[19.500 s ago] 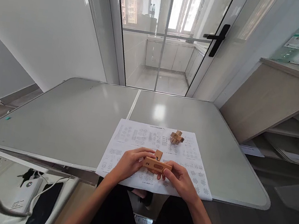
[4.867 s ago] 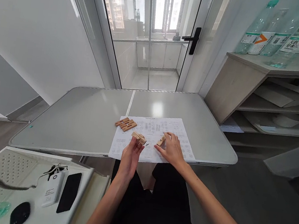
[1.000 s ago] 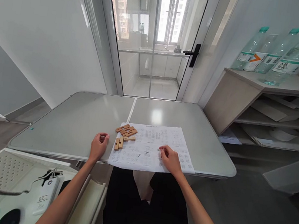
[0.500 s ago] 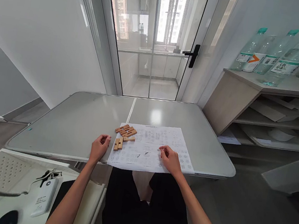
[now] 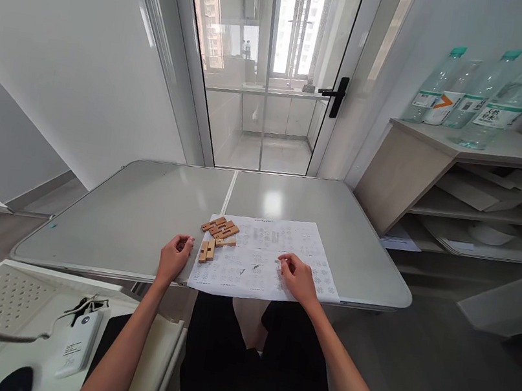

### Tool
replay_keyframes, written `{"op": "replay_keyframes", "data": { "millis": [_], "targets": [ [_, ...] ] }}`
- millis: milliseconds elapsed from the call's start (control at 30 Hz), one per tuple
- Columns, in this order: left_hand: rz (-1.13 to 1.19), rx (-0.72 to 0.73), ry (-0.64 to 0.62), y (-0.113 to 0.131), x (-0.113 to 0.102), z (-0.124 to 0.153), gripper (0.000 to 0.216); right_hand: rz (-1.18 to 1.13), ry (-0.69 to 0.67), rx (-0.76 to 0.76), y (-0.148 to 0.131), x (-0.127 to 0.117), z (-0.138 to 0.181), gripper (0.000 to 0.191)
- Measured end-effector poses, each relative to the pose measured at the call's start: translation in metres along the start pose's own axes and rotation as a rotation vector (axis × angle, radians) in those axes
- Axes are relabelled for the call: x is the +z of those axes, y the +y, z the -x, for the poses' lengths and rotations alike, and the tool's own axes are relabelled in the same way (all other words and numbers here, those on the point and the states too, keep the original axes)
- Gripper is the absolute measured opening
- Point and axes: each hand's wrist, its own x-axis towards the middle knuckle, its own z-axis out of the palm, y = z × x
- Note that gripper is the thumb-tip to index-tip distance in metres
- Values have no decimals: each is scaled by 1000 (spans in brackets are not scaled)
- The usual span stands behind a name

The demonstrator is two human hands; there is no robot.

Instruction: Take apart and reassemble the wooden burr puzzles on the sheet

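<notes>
A printed sheet of paper (image 5: 263, 248) with rows of small diagrams lies near the table's front edge. Several notched wooden puzzle pieces (image 5: 226, 229) are heaped loosely on its upper left part. Below them, two wooden blocks (image 5: 207, 251) stand side by side. My left hand (image 5: 175, 256) rests on the table just left of the sheet, fingers curled in, with nothing visible in it. My right hand (image 5: 296, 278) lies on the right half of the sheet, its fingers bent and drawn together, and no piece shows in it.
The grey table (image 5: 140, 217) stands against a glass door (image 5: 263, 117). At the right is a shelf unit (image 5: 406, 171) with several plastic bottles (image 5: 472, 96) on top. A white perforated cart (image 5: 4, 301) at lower left carries a white power bank (image 5: 79, 341) and a cable.
</notes>
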Motion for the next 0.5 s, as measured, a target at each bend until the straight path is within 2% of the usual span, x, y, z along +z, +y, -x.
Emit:
{"op": "replay_keyframes", "data": {
  "millis": [333, 433, 500],
  "targets": [
    [-10, 5, -3, 0, 0, 0, 37, -1, 13, -19, -8, -3, 0, 35],
    [-13, 4, -1, -1, 0, 0, 39, 1, 21, -49, -21, -2, 21, 35],
    [-17, 1, -2, -1, 0, 0, 39, 24, -37, -133, -23, -4, 48, 31]
  ]
}}
